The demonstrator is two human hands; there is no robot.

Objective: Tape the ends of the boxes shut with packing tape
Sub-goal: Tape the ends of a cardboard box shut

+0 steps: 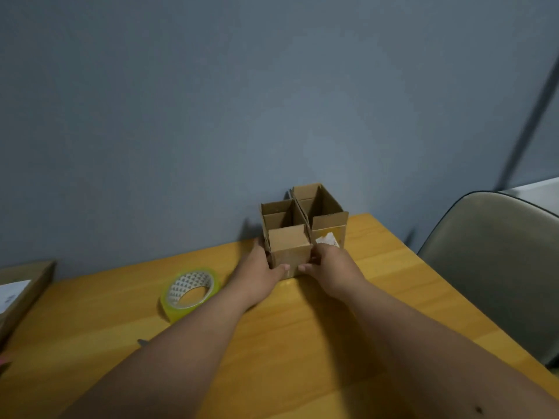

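I've got both hands on the near box [289, 252] at the table's [302, 343] far edge: left hand [260, 269] and right hand [325, 266] clamp its sides, thumbs on the front, probably to steady it. Two open boxes [302, 213] crowd behind. Tape [190, 290] lies left, untouched. Chair [490, 267] right.

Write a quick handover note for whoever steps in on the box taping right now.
Left hand and right hand both grip the near box from its sides, at the wall end of the table.
Two more boxes, left rear box and right rear box, stand open-topped behind it.
Tape roll lies untouched left of the hands.
Done: cannot tell.
Left: tape the open ends.
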